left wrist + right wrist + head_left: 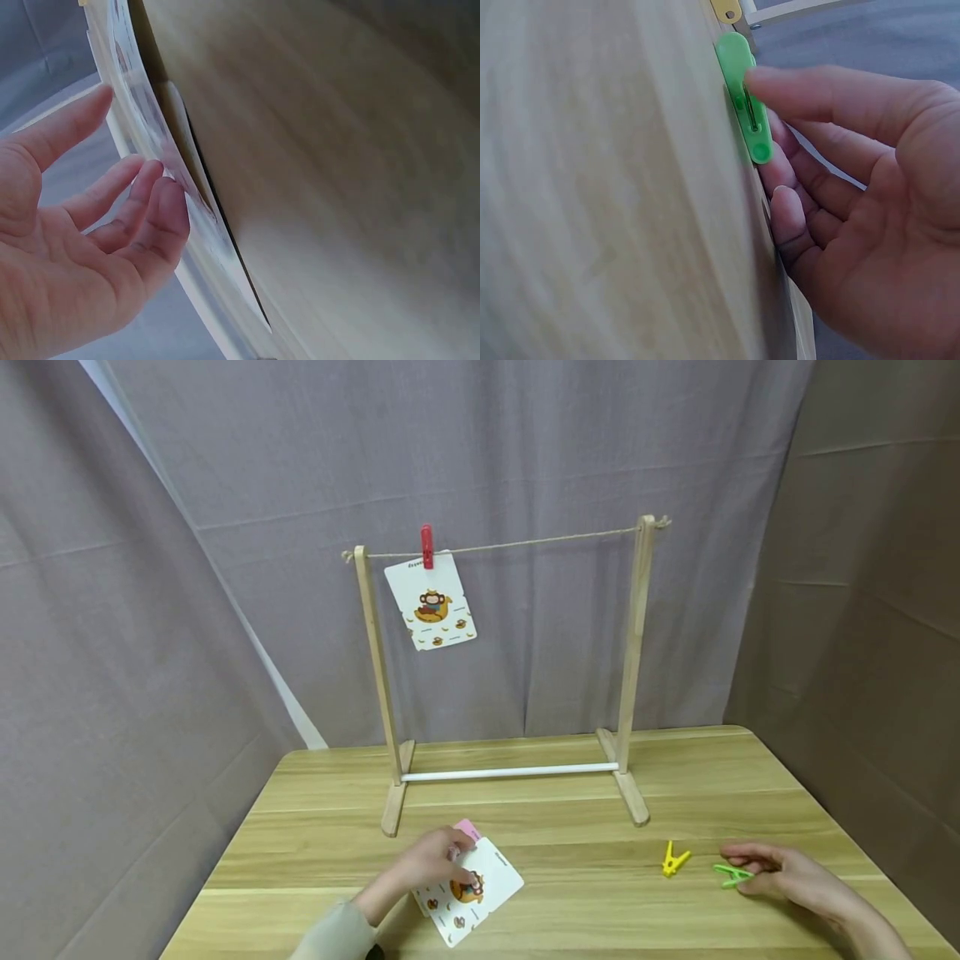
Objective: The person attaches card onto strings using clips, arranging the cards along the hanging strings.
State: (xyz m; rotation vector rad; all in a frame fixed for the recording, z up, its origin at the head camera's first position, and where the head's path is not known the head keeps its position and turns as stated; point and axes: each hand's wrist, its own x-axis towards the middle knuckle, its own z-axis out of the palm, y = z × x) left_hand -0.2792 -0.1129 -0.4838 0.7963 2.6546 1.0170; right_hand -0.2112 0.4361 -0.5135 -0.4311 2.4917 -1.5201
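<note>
On the table, two monkey-print cards [498,877] overlap, and a pink edge [468,828] shows behind them. My left hand [431,862] is over these cards, its fingers loosely bent and thumb apart; in the left wrist view its fingertips [169,187] meet or nearly meet the cards' surface. At the right, my right hand [787,878] has thumb and fingers about a green clothespin [733,876], pinching it close to the tabletop. The right wrist view shows the thumb against the clothespin [742,90], with other fingers curled behind it.
A yellow clothespin [673,859] lies left of the right hand. Behind stands a wooden frame [635,635] with a string [540,541] across its top. A red clothespin [427,547] holds another monkey card [442,589] there. Grey curtains [525,460] surround the table.
</note>
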